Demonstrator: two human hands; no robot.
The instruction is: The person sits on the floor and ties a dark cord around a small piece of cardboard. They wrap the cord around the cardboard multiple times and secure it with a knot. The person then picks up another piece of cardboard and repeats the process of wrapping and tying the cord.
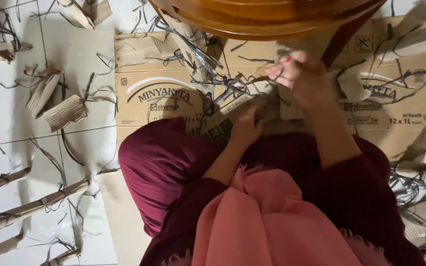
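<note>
I look down at my lap, dressed in maroon cloth with a pink scarf. My left hand (pixel 245 129) grips the lower end of a rolled piece of brown cardboard (pixel 232 111) that lies across my knees. My right hand (pixel 301 76) is closed over the upper end of the roll, pinching a thin dark strap (pixel 223 81) wound around it. Loose grey strap ends trail up and to the left of the roll.
A flattened printed carton (pixel 144 106) lies under me on white floor tiles. Tied cardboard rolls (pixel 25 209) lie at the lower left, cardboard scraps (pixel 65 112) and strap bits at the left. A round wooden table edge (pixel 262 22) overhangs the top. More rolls and straps lie at the right (pixel 422 170).
</note>
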